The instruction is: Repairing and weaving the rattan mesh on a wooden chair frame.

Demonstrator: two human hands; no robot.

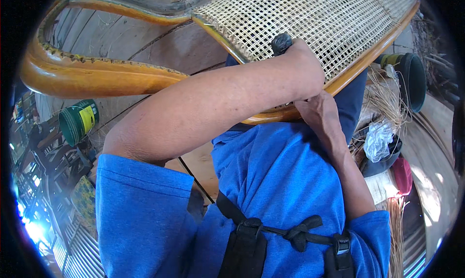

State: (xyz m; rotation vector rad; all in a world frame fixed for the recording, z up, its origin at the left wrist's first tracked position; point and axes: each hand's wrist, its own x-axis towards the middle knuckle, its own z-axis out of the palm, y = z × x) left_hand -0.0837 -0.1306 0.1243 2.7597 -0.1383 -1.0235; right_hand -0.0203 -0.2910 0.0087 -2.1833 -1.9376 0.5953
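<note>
A woven cane panel [271, 16] fills a wooden chair frame [97, 79] with a glossy orange-brown finish, lying across my lap. My left hand [307, 67] is closed around a tool with a rounded black handle [281, 44], held over the panel's near edge. The tool's working end is hidden behind my hand and forearm, so its kind does not show. Just below it, my right hand [317, 106] is closed at the wooden rail [276, 115]. Its fingertips are tucked under my left wrist, and whatever they pinch is out of sight.
A green bucket [77, 122] lies tilted at the left; a dark green bucket [411, 81] is at the right. Loose cane strands [385, 96], a clear plastic bag [379, 141] and a red item [402, 175] sit beside my right arm. Wooden boards [174, 50] form the floor.
</note>
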